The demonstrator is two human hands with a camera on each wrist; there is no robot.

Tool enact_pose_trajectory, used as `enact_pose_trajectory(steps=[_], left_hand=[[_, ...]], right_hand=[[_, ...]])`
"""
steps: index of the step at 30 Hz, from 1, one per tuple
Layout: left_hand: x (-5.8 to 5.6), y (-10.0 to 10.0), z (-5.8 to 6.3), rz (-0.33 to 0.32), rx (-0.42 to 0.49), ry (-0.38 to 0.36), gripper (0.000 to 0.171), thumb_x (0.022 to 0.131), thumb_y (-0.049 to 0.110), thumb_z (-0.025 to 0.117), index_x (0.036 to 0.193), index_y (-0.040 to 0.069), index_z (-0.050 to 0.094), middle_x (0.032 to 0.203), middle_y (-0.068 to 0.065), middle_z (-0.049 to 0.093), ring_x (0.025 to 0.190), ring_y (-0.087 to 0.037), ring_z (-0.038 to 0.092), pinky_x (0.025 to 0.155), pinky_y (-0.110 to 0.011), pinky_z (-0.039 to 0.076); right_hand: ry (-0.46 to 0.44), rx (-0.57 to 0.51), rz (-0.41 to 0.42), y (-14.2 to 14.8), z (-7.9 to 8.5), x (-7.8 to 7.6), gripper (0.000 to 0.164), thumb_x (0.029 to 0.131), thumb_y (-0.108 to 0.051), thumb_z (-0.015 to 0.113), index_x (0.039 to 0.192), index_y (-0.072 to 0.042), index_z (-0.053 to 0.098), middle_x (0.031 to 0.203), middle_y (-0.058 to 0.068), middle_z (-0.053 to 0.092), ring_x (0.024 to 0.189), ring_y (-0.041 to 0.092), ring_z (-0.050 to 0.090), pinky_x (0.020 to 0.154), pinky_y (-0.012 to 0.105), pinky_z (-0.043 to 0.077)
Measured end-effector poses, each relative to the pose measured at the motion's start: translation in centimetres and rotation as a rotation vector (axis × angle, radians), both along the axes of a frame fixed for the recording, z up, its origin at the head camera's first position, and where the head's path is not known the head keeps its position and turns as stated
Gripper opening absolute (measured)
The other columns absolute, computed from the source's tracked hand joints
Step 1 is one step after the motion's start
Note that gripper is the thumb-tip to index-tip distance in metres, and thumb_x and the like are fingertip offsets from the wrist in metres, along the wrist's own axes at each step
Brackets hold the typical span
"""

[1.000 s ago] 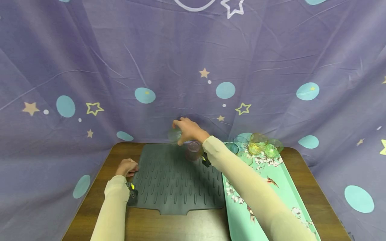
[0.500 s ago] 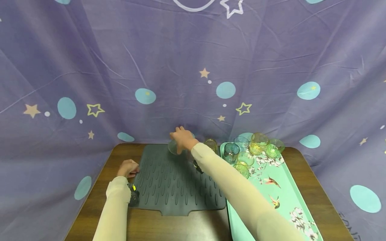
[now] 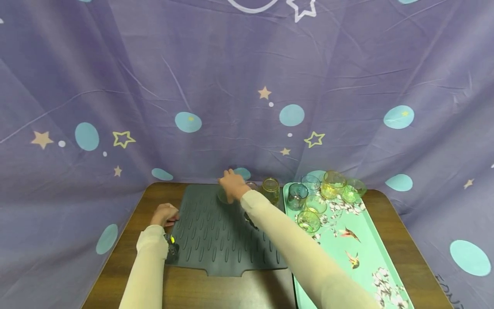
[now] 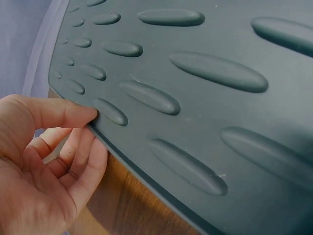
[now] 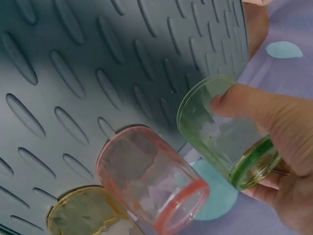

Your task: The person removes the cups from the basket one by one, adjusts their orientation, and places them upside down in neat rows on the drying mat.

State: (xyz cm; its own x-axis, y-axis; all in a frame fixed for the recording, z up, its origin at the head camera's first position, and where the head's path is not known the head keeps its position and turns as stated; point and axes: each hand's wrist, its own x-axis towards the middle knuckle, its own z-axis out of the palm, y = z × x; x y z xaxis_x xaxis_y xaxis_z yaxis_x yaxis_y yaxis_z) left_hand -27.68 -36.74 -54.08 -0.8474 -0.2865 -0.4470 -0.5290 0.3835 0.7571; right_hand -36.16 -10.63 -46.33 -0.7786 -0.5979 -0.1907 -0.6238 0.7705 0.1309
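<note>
A dark grey ribbed drying mat (image 3: 227, 240) lies on the wooden table. At its left edge my left hand (image 3: 165, 214) pinches the rim, the thumb on top and the fingers beneath, as the left wrist view shows. My right hand (image 3: 233, 185) reaches to the mat's back edge and holds a clear green glass (image 5: 220, 132). That glass is upside down, its mouth at the mat and its thick base up. Beside it stand an upturned pink glass (image 5: 149, 169) and an upturned yellow glass (image 3: 271, 192). In the head view the hand partly hides the green glass.
On the right a mint-green tray (image 3: 328, 270) with flower and bird prints carries several glasses, among them a dark teal glass (image 3: 297, 196) and a green glass (image 3: 308, 222). A purple patterned curtain (image 3: 247, 86) hangs directly behind the table.
My right hand has brought the green glass down from above the mat's back edge onto the mat. The yellow glass and more of the tray have come into sight. My left hand stays put.
</note>
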Motion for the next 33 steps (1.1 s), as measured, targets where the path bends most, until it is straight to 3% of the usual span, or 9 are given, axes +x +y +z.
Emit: enact_pose_trajectory(steps=[6,11,16,23,33], left_hand=[[-0.1,-0.1,-0.2,-0.002,0.002,0.005,0.013,0.080,-0.006,0.053,0.081,0.007,0.054,0.073,-0.001,0.059,0.073,-0.016,0.057,0.068,-0.029,0.056],[0.0,-0.1,-0.3,-0.002,-0.007,0.010,0.013,0.080,-0.006,0.055,0.081,0.007,0.056,0.078,-0.003,0.058,0.074,-0.017,0.057,0.067,-0.029,0.056],[0.0,-0.2,-0.3,-0.003,-0.015,0.016,0.013,0.080,-0.007,0.060,0.087,0.004,0.058,0.084,-0.005,0.061,0.076,-0.017,0.058,0.068,-0.031,0.057],[-0.2,-0.2,-0.3,-0.001,-0.018,0.012,0.016,0.078,-0.007,0.062,0.091,0.001,0.059,0.083,-0.004,0.061,0.073,-0.015,0.058,0.067,-0.029,0.058],[-0.1,-0.1,-0.2,-0.007,-0.030,0.000,0.019,0.077,-0.008,0.060,0.075,0.012,0.058,0.067,0.003,0.055,0.068,-0.012,0.056,0.064,-0.028,0.056]], right_hand=[[0.021,0.020,0.012,-0.4,-1.3,0.0,0.066,0.073,-0.028,0.093,0.132,-0.020,0.066,0.133,0.007,0.056,0.122,0.023,0.050,0.093,0.034,0.056],[0.032,0.025,0.022,-0.4,-2.0,0.0,0.064,0.072,-0.028,0.093,0.129,-0.019,0.067,0.133,0.008,0.056,0.123,0.025,0.050,0.098,0.035,0.055],[0.042,0.009,0.029,-0.3,-2.6,0.0,0.070,0.072,-0.028,0.093,0.135,-0.020,0.063,0.136,0.009,0.055,0.127,0.026,0.049,0.103,0.036,0.052],[0.027,-0.018,0.025,-0.4,-3.1,0.2,0.076,0.077,-0.023,0.089,0.145,-0.022,0.055,0.141,0.010,0.053,0.129,0.025,0.048,0.100,0.035,0.054],[0.028,-0.027,0.038,-0.5,-2.9,0.3,0.068,0.087,-0.019,0.080,0.149,-0.024,0.051,0.145,0.009,0.051,0.131,0.025,0.049,0.104,0.037,0.052]])
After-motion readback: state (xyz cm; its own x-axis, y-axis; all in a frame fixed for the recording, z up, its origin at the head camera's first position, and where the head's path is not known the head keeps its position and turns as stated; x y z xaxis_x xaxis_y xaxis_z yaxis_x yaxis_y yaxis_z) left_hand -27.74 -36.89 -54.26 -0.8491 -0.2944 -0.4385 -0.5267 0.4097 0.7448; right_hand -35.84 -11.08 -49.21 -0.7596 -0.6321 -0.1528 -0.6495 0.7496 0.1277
